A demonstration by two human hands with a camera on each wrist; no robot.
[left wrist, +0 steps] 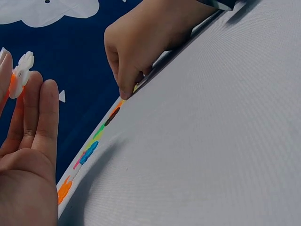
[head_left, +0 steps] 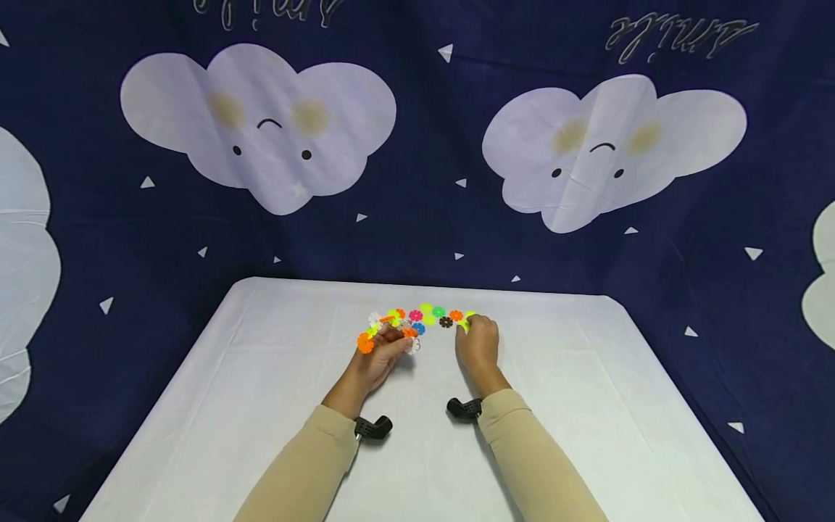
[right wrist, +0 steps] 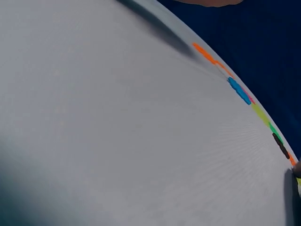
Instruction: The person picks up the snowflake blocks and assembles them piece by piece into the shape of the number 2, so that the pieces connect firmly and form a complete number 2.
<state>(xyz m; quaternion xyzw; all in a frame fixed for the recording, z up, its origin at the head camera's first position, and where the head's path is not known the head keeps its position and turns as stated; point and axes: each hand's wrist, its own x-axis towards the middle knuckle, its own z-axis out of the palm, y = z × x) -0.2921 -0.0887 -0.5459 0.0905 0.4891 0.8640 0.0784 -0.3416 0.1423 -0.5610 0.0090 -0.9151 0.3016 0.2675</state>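
My left hand (head_left: 375, 362) is raised over the table, holding joined snowflake discs between thumb and fingers. Among them are an orange disc (head_left: 365, 343) and a white disc (head_left: 414, 346); the left wrist view shows a white piece (left wrist: 21, 77) at the thumb tip. Fingers hide part of this cluster. To the right, my right hand (head_left: 479, 342) reaches down to the tabletop and pinches a yellow snowflake disc (head_left: 464, 325) at the end of a loose group. Beside it lie an orange disc (head_left: 456, 315), a black disc (head_left: 446, 322) and a green disc (head_left: 438, 312).
Between the hands lie a blue disc (head_left: 419, 329), a pink disc (head_left: 415, 315) and yellow discs (head_left: 426, 308). All rest toward the far edge of a white-covered table (head_left: 574, 406). Behind it hangs a dark blue cloth (head_left: 424, 145) with cloud prints.
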